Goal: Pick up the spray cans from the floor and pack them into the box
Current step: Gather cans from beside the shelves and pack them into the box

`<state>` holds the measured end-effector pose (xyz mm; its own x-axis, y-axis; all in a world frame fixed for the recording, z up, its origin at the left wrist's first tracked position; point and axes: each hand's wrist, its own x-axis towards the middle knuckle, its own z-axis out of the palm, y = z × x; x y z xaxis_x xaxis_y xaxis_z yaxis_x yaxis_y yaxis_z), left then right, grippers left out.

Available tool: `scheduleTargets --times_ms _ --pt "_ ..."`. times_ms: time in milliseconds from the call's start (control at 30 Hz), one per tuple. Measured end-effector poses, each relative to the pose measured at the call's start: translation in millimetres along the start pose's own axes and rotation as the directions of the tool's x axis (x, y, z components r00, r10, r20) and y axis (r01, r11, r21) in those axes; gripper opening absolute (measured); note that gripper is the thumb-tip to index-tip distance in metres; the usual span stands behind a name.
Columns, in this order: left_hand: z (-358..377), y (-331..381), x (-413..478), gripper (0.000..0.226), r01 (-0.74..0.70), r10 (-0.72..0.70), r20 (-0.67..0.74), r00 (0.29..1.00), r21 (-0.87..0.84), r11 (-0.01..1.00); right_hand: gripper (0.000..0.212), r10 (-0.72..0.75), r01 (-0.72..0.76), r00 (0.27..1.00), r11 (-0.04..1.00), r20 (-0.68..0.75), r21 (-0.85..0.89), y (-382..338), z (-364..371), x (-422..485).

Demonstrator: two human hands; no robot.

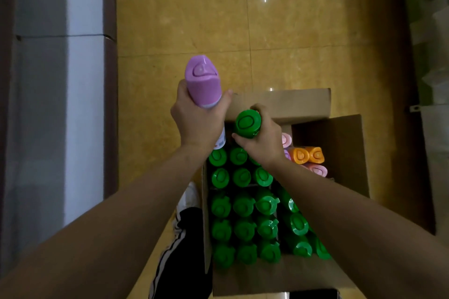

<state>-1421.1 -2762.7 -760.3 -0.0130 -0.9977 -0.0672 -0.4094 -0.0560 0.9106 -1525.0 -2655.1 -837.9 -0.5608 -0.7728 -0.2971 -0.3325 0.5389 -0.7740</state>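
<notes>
Forearms over cardboard box (279, 102): I see right hand (266, 139) fingers clamped on upright green-capped spray can (247, 123), nearest the far gap, left hand (196, 119) clamped on purple-capped spray can (202, 80).

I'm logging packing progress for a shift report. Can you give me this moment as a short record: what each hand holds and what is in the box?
left hand: grips a purple-capped can, raised near the box's far left corner
right hand: grips a green-capped can over the box's far end
box: cardboard, open, flaps folded out
packed: rows of green-capped cans, caps up, fill most of it
far right corner: orange-capped cans and pink-capped cans
floor: yellow tiles
</notes>
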Motion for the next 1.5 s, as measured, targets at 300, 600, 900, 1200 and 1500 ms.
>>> scheduleTargets --times_ms 300,600,900,1200,1500 --pt "18.4 -48.8 2.0 0.047 -0.044 0.043 0.024 0.999 0.059 0.997 0.060 -0.125 0.254 0.961 0.746 0.246 -0.615 54.4 35.8 21.0" --pt "20.4 -51.1 -9.1 0.055 -0.059 0.052 0.093 0.994 0.074 0.995 0.069 -0.052 0.204 0.966 0.749 0.251 -0.631 58.8 40.0 18.8" --pt "54.6 36.8 -38.6 0.059 -0.109 0.108 0.192 0.975 -0.003 0.994 0.059 -0.188 0.200 0.979 0.962 -0.083 0.187 -11.3 -33.6 -7.3" --pt "73.2 60.0 -71.2 0.091 -0.200 0.191 0.511 0.838 -0.038 0.979 0.044 0.106 -0.035 0.915 0.982 -0.390 0.186 25.5 -127.5 14.2" --pt "59.8 -30.3 -79.7 0.067 -0.045 -0.031 0.335 0.942 0.215 0.976 0.062 0.302 -0.226 0.880 0.945 -0.368 0.235 121.2 -117.6 8.6"
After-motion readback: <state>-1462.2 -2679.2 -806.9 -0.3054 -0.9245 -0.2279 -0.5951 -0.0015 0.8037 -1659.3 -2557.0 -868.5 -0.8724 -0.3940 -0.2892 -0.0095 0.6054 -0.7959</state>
